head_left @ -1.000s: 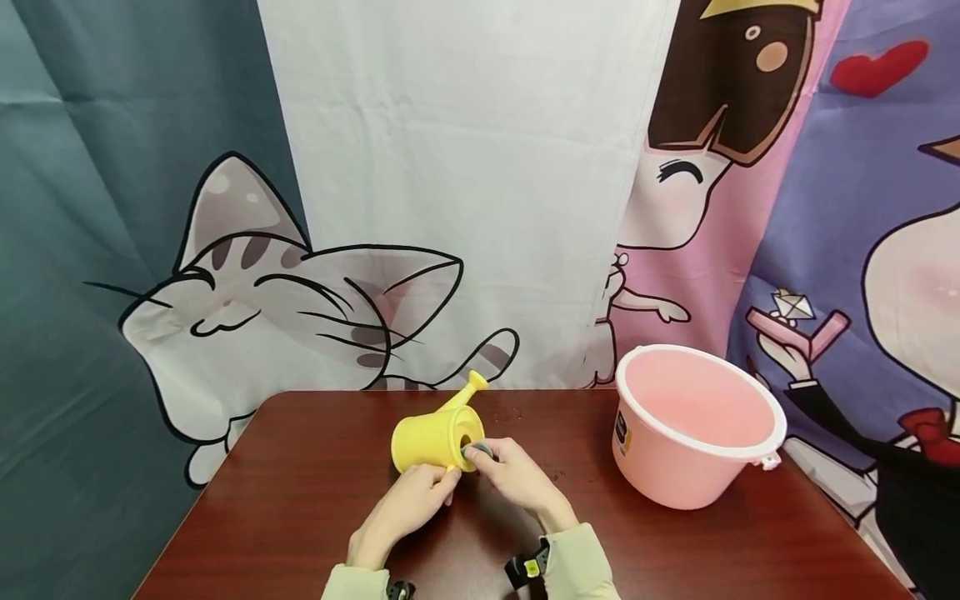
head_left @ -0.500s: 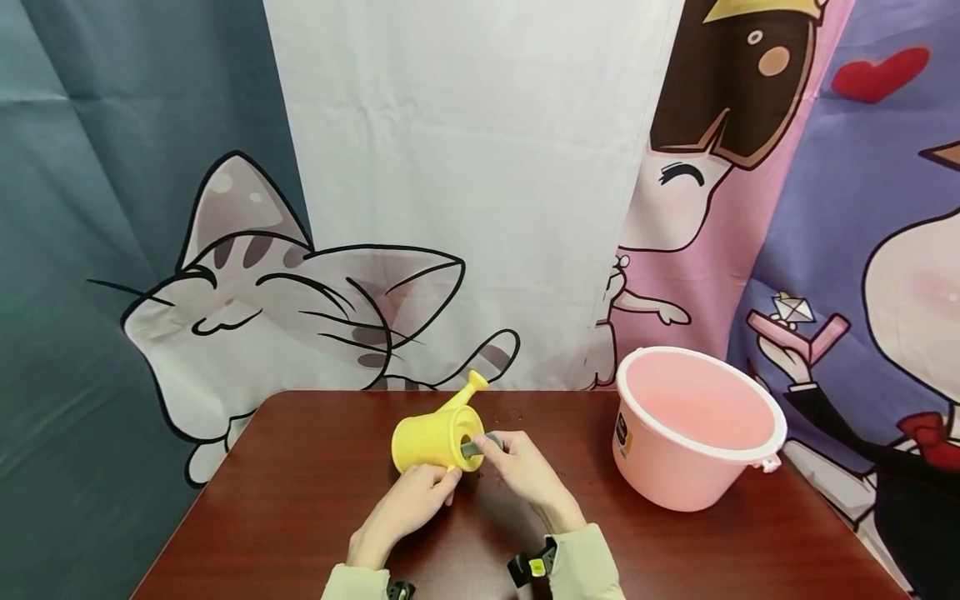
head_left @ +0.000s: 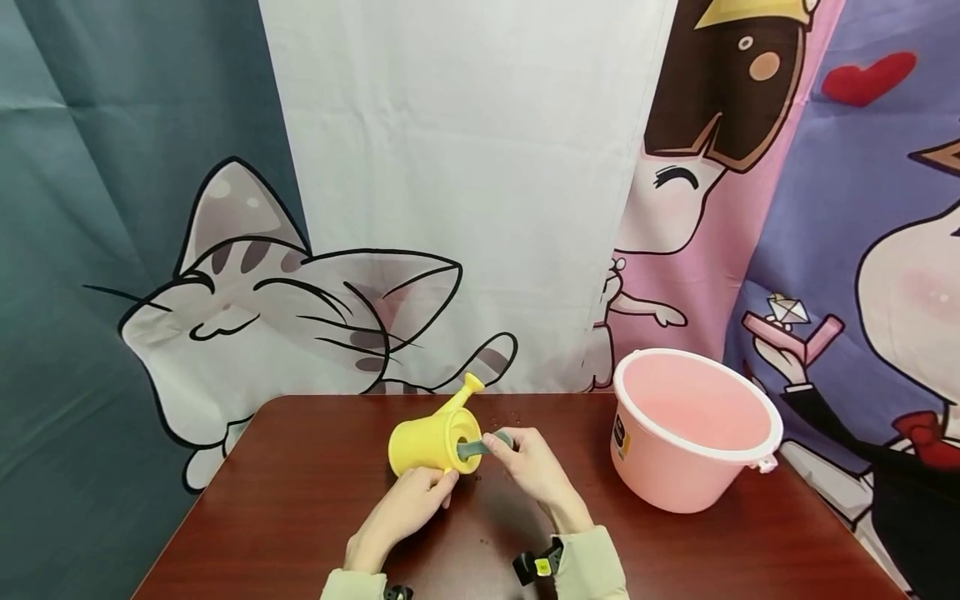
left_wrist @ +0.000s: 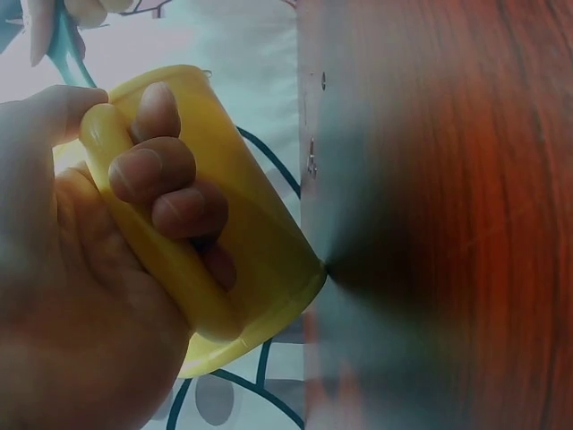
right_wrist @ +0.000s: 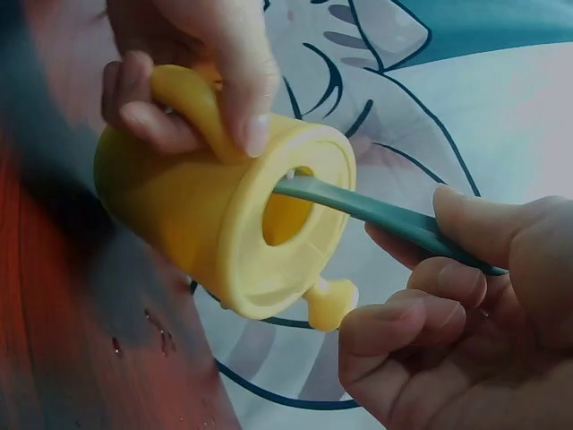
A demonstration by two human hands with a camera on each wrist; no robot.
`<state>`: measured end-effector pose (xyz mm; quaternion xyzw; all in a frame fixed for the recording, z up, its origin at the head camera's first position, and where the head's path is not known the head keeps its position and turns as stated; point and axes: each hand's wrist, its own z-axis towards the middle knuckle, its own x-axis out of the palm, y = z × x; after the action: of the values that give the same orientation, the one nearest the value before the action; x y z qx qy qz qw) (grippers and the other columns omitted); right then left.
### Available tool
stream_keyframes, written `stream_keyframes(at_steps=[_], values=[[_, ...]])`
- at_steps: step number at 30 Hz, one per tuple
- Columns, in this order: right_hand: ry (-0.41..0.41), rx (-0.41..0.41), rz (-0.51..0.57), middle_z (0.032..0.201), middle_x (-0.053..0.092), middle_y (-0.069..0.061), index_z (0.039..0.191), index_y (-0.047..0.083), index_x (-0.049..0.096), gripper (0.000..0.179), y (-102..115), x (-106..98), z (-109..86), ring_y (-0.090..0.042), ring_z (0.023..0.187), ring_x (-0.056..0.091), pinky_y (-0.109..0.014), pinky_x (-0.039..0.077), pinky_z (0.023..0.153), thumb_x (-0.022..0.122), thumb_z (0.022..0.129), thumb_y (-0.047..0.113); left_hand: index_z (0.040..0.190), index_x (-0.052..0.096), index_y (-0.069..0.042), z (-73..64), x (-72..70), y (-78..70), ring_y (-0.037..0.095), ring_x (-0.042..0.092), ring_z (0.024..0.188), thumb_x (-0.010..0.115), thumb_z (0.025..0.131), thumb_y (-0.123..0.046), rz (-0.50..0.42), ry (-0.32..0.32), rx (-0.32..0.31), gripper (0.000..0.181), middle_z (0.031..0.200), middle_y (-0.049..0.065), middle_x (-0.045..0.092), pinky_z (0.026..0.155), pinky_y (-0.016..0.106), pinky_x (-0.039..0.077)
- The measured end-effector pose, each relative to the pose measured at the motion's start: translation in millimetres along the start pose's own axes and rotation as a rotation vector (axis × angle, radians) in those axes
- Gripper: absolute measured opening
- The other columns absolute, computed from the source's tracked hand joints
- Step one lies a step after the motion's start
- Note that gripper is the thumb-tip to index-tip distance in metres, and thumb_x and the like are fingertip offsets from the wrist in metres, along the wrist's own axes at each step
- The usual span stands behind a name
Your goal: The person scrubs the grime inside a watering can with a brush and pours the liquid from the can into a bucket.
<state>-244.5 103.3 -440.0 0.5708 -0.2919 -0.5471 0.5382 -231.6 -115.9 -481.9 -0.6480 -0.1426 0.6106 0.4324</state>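
Note:
A small yellow watering can [head_left: 423,442] lies tilted on its side above the table, its opening facing right and its spout pointing up and back. My left hand [head_left: 408,508] grips its handle, fingers wrapped through the loop in the left wrist view. My right hand [head_left: 536,475] pinches a slim grey-green handle [right_wrist: 385,215] between thumb and fingers. That handle reaches into the can's round opening. A small white bit shows at its inner end in the right wrist view; the rest of the tool's head is hidden inside the can.
A pink bucket [head_left: 693,479] with a white rim stands on the right of the brown wooden table [head_left: 300,517]. Water drops [right_wrist: 161,331] dot the tabletop near the can. A cartoon-printed cloth [head_left: 480,167] hangs behind the table.
My right hand has drawn back to the right, and more of the green handle now shows outside the opening. The left hand and the watering can have stayed nearly in place.

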Motion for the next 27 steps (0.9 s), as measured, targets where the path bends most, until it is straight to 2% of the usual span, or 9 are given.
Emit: stream_keyframes(at_steps=[6,14,21,27], values=[[0.0,-0.04,-0.065,0.058,0.032,0.003,0.082,0.002,0.067,0.027,-5,9,3.6,-0.01,0.051,0.029,-0.023,0.028,0.05,0.064,0.096,0.025,0.063,0.059,-0.011,0.3,1.7,-1.9,0.006,0.04,0.047,0.044,0.103,-0.043,0.019,-0.012,0.004,0.053,0.052,-0.01,0.046,0.049,0.024,0.036],[0.076,-0.044,-0.017,0.057,0.032,0.002,0.074,0.001,0.059,0.03,-15,19,6.8,-0.009,0.047,0.028,-0.023,0.028,0.047,0.061,0.098,0.019,0.062,0.058,-0.015,0.7,2.5,-1.9,0.006,0.041,0.048,0.044,0.103,-0.043,0.045,-0.01,0.018,0.052,0.052,-0.01,0.046,0.051,0.024,0.037],[0.104,-0.026,0.01,0.057,0.034,0.003,0.082,-0.005,0.064,0.031,-13,11,5.2,-0.009,0.048,0.03,-0.023,0.028,0.047,0.063,0.097,0.022,0.063,0.058,-0.014,0.4,2.2,-2.3,0.005,0.04,0.047,0.044,0.103,-0.043,0.032,0.002,0.011,0.052,0.052,-0.01,0.045,0.049,0.024,0.036],[0.095,-0.01,0.078,0.057,0.033,0.003,0.081,-0.002,0.065,0.029,-11,1,2.5,-0.01,0.047,0.03,-0.022,0.028,0.045,0.064,0.096,0.023,0.062,0.058,-0.015,0.2,2.9,-2.4,0.005,0.04,0.047,0.044,0.103,-0.043,0.037,0.0,0.014,0.051,0.052,-0.011,0.045,0.049,0.024,0.036]])
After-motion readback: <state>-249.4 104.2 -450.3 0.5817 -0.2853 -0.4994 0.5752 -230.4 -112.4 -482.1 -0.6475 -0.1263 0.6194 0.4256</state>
